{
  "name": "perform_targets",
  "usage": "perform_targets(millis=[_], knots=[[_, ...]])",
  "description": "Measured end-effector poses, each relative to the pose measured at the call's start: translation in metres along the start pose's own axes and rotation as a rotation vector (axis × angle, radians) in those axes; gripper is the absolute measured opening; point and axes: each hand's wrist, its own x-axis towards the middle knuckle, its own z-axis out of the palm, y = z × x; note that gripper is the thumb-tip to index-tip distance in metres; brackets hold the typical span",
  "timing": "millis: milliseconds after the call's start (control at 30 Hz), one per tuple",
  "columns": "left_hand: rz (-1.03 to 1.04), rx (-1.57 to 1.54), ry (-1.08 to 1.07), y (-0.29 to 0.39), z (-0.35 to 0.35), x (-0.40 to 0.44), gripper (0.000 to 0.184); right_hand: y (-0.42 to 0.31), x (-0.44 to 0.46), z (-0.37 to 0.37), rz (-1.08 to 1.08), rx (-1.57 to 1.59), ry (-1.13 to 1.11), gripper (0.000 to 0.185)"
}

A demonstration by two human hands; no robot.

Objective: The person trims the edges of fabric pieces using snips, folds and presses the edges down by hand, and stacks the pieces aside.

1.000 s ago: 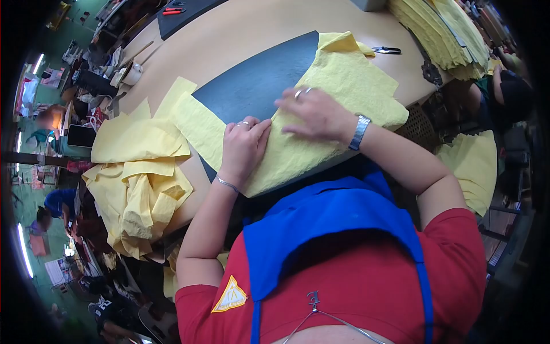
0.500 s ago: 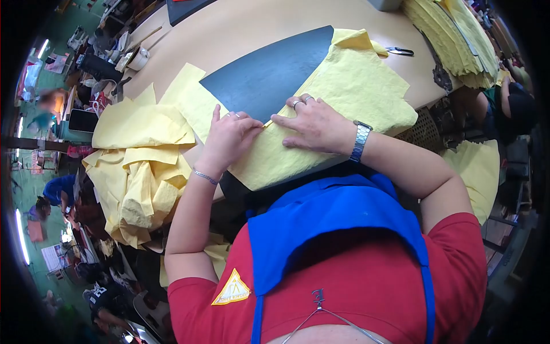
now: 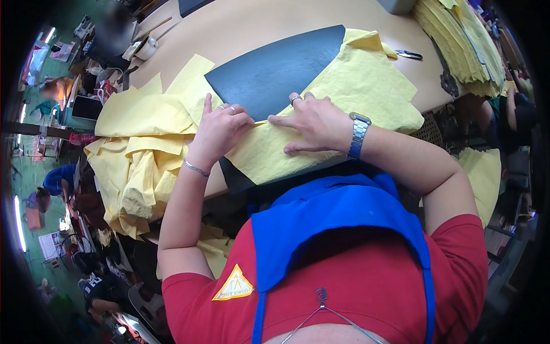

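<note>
A dark, smooth sheet (image 3: 278, 69) with a curved far edge lies on the table, partly covered by a yellow, slightly crinkled fabric-like sheet (image 3: 372, 86). Where the yellow sheet's edge crosses the dark one, my left hand (image 3: 220, 131) pinches it between thumb and fingers, little finger raised. Just to the right, my right hand (image 3: 318, 123) rests with fingers spread, pressing the yellow sheet flat along the same edge. A dark corner (image 3: 234, 175) shows beneath the yellow sheet near my body.
Crumpled yellow pieces (image 3: 134, 166) are heaped at the table's left edge. Small snips (image 3: 409, 55) lie beyond the yellow sheet. A thick stack of yellow sheets (image 3: 458, 46) stands at far right. A white cup (image 3: 148, 48) sits at far left. Other people are around.
My left hand has slid a little left along the yellow sheet's edge, away from my right hand. My right hand stays spread on the sheet. The view has shifted slightly.
</note>
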Motion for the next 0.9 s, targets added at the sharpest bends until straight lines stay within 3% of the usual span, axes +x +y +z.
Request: perform_targets(millis=[300, 600, 667, 767, 800, 867, 900], knots=[[0.030, 0.083, 0.093, -0.006, 0.004, -0.005, 0.006, 0.006, 0.020, 0.007, -0.132, -0.052, 0.034, 0.080], [-0.039, 0.165, 0.141, -0.004, 0.011, -0.014, 0.011, -0.010, 0.030, -0.013, -0.061, -0.071, -0.147, 0.084], [-0.076, 0.168, 0.157, -0.001, 0.013, -0.017, 0.013, 0.001, 0.024, -0.001, -0.147, -0.028, -0.043, 0.082], [-0.047, 0.278, 0.348, 0.004, 0.018, -0.022, 0.009, 0.017, 0.005, -0.007, -0.119, 0.045, -0.077, 0.079], [-0.131, 0.246, 0.398, 0.010, 0.016, -0.025, 0.012, 0.022, -0.002, -0.012, -0.084, 0.064, -0.120, 0.078], [-0.300, 0.178, 0.500, 0.030, 0.007, -0.040, 0.022, 0.037, -0.016, 0.015, -0.093, 0.122, 0.185, 0.077], [-0.413, 0.116, 0.329, 0.040, -0.002, -0.050, 0.027, 0.039, -0.023, 0.026, -0.098, 0.158, 0.333, 0.076]])
